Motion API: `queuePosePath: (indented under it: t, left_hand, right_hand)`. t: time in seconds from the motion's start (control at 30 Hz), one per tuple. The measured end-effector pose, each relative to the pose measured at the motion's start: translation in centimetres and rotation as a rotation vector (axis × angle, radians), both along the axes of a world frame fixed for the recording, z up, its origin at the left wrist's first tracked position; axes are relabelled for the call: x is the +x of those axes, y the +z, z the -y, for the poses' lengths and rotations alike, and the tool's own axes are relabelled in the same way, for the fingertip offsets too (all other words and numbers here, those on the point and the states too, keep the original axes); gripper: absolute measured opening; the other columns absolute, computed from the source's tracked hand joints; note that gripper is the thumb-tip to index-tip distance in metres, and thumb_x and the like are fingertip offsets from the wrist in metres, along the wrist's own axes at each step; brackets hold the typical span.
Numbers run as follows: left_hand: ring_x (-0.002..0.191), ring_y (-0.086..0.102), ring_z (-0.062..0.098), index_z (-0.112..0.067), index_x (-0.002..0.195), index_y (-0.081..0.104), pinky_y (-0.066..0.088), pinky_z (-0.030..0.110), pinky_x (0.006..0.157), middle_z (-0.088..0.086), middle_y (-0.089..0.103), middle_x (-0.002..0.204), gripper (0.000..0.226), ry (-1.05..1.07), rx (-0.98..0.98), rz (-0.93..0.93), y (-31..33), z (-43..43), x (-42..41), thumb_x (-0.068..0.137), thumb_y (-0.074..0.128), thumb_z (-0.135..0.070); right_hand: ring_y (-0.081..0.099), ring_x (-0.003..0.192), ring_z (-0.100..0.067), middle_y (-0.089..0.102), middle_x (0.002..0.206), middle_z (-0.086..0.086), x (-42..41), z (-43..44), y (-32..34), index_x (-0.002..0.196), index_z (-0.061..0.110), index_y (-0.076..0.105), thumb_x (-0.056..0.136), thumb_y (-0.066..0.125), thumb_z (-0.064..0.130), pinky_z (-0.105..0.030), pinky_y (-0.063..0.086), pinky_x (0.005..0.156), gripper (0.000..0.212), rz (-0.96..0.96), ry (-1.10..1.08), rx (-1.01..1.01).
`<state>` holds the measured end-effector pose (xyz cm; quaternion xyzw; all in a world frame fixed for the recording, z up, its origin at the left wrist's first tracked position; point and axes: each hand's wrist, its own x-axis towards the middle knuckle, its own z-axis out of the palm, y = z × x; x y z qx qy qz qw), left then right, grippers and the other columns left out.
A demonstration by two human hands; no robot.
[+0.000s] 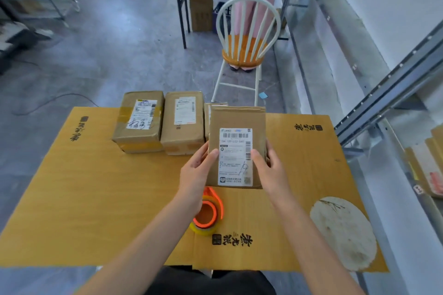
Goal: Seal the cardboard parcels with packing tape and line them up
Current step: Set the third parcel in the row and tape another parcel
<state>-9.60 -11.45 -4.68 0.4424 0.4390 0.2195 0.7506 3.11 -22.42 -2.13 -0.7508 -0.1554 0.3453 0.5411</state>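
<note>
Gripped between left hand [197, 170] and right hand [269, 166], above the middle of the yellow cardboard sheet [96, 187] used as worktop: held parcel [236, 120], small, flat, brown, upright with its broad face toward the camera. Whether its lower edge touches the sheet, cannot tell.

Left thumb laid over the left edge of that face, right thumb over the right edge, remaining fingers wrapped round the sides. Both grips closed on the box, nothing else in either hand.

On the face, a white shipping label [236, 158] with barcodes, printed lines and a pen scrawl low on the right. Top rim slightly wavy and crumpled; tape there not discernible.

Behind, at the sheet's far edge, 3 more parcels in a row:
- left parcel [139, 122], with tan tape bands and a scribbled label;
- middle parcel [183, 122], just beside it;
- third parcel [206, 117], mostly hidden by the held one.

Under the left wrist, lying on the sheet, tape roll [208, 219], yellowish-clear with an orange core.

Beyond the sheet, on grey floor, a white spindle-back chair [247, 38] with an orange seat.
</note>
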Motion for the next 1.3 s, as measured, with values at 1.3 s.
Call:
queuePosePath:
  t: [1.3]
  left_hand:
    - [0.108,0.059,0.003,-0.022,0.143,0.048,0.053,0.013,0.071,-0.013,0.061,0.116,0.069,-0.106,0.008,-0.255,-9.9,-10.7,-26.0,0.082,0.079,-0.025]
  right_hand:
    - [0.053,0.12,-0.011,0.05,0.144,0.006,-22.3,-10.8,-10.8,0.151,0.026,0.036,0.103,0.049,0.034,-0.026,0.047,0.096,0.051,-0.067,0.276,-0.325]
